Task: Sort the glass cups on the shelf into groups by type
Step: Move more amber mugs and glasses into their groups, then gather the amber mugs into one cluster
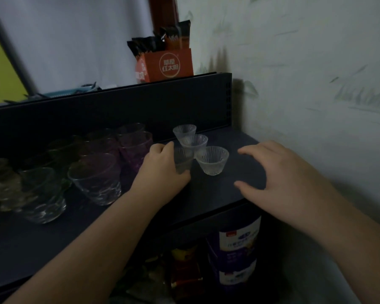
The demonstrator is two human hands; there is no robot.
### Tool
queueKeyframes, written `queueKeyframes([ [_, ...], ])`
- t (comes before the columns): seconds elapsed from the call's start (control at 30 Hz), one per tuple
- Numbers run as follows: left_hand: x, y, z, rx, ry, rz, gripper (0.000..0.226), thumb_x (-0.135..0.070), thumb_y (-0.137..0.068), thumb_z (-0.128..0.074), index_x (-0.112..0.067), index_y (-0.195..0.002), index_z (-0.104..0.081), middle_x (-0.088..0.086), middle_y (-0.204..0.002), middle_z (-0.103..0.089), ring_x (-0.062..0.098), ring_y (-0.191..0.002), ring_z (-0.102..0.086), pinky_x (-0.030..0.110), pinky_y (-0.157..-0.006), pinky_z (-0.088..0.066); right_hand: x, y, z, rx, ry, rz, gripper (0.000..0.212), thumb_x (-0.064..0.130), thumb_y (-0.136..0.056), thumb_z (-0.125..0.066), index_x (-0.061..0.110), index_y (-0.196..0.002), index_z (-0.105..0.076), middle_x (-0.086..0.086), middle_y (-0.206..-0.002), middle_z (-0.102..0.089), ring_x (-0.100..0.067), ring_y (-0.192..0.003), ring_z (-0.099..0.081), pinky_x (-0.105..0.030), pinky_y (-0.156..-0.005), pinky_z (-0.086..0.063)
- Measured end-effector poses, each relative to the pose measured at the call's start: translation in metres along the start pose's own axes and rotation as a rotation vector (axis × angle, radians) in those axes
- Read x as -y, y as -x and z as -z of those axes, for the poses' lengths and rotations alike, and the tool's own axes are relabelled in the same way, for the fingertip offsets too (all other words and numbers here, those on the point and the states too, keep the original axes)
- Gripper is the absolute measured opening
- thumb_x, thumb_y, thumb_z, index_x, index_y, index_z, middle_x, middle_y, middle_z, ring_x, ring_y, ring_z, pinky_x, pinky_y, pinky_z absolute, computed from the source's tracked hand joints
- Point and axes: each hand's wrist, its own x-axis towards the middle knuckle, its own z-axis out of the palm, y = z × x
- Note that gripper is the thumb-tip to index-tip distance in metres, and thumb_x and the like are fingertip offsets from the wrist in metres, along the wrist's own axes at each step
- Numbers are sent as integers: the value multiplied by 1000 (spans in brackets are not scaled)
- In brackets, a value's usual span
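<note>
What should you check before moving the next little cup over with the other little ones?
1. Left hand has a firm grip on the small ribbed cup: cannot tell; the fingers wrap it, but the far side is hidden.
2. Right hand is free to help: ok; it hovers open over the shelf, holding nothing.
3. Small ribbed cups together: ok; three others stand upright in a cluster beside the held one.
4. Room to set a cup down: ok; bare shelf lies right of the cluster.
5. Purple cups clear of the left hand: not ok; they stand close behind its knuckles.
6. Light good enough: not ok; the left cups are dim.
</note>
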Motion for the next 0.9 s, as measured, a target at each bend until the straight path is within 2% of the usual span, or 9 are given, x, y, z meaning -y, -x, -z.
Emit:
queueKeyframes([
  [0.07, 2, 11, 7, -22, -39, -15, 73, -44, -82, -66, -15, -142, -36, 7, -143, -36, 25, -128, -40, 29, -96, -38, 8, -4, -4, 3, -9, 28, 61, 52, -79, -64, 35, -136, -50, 14, -122, -51, -8, -112, -50, -28, -88, -44],
  [0.17, 5, 37, 23, -21, -112, -59, 82, -50, -85, -62, -21, -150, -24, -2, -151, -26, 18, -134, -34, 26, -101, -31, 22, -9, -11, 12, -14, 65, 61, 53, -79, -64, 35, -135, -50, 16, -121, -50, -6, -110, -49, -27, -82, -43],
  [0.3, 21, 85, 44, -6, -174, -139, 78, -52, -87, -56, -25, -151, -21, -8, -153, -21, 11, -137, -26, 23, -106, -24, 52, -9, -21, 13, -27, 107, 61, 52, -78, -64, 31, -134, -52, 12, -120, -51, -10, -108, -51, -28, -82, -43],
  [0.43, 54, 135, 69, -73, -201, -139, 73, -55, -88, -52, -31, -150, -22, -18, -149, -22, 4, -133, -26, 15, -100, -22, 99, -1, -34, 20, -40, 156, 59, 53, -77, -61, 30, -131, -54, 12, -116, -53, -10, -107, -51, -27, -80, -43],
  [0.53, 88, 167, 95, -144, -198, -98, 70, -56, -87, -53, -35, -148, -27, -22, -143, -29, 0, -128, -30, 11, -94, -22, 142, 4, -42, 15, -46, 203, 59, 53, -78, -62, 31, -132, -53, 13, -115, -53, -8, -107, -52, -27, -82, -45],
  [0.63, 128, 198, 125, -196, -235, -30, 72, -57, -85, -55, -33, -148, -31, -20, -142, -35, 3, -128, -33, 15, -98, -25, 192, 10, -52, 21, -46, 239, 59, 53, -79, -61, 32, -134, -52, 14, -119, -52, -8, -111, -51, -31, -87, -48],
  [0.9, 240, 281, 205, -270, -363, 160, 73, -54, -82, -62, -22, -145, -41, -8, -143, -44, 11, -132, -35, 21, -102, -24, 334, 28, -90, 53, -61, 337, 60, 52, -81, -64, 33, -136, -51, 16, -121, -50, -6, -113, -50, -22, -87, -41],
])
